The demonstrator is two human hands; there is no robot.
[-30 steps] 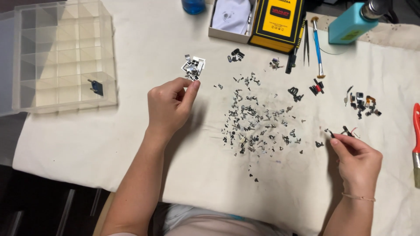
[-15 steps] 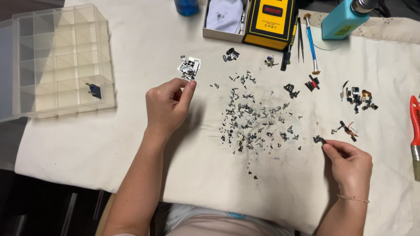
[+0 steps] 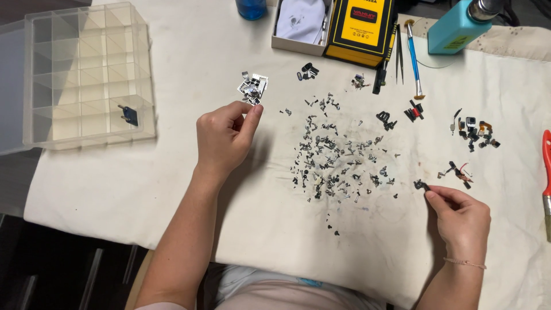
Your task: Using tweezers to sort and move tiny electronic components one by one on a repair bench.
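My left hand point(image 3: 224, 135) hovers over the white cloth point(image 3: 172, 172). Its thumb and forefinger are pinched together at the near edge of a small heap of silver and black metal bits point(image 3: 253, 87). Whether a piece sits between the fingertips I cannot tell. My right hand point(image 3: 462, 221) rests at the lower right and pinches a tiny black part point(image 3: 420, 185) between thumb and forefinger. This part is just left of a few parts with a red wire point(image 3: 457, 171). Between both hands lies a wide scatter of several tiny screws and parts point(image 3: 336, 163).
A clear compartment box point(image 3: 86, 74) at the left holds one dark blue part point(image 3: 130, 115). At the back are a yellow and black tool case point(image 3: 360, 28), tweezers point(image 3: 399, 53), a blue-handled brush point(image 3: 414, 60) and a teal device point(image 3: 456, 28). Small sorted heaps point(image 3: 473, 133) and a red-handled tool point(image 3: 547, 172) lie right.
My right hand has slid left with the black part, away from the parts with the red wire. My left hand has stayed by the small heap.
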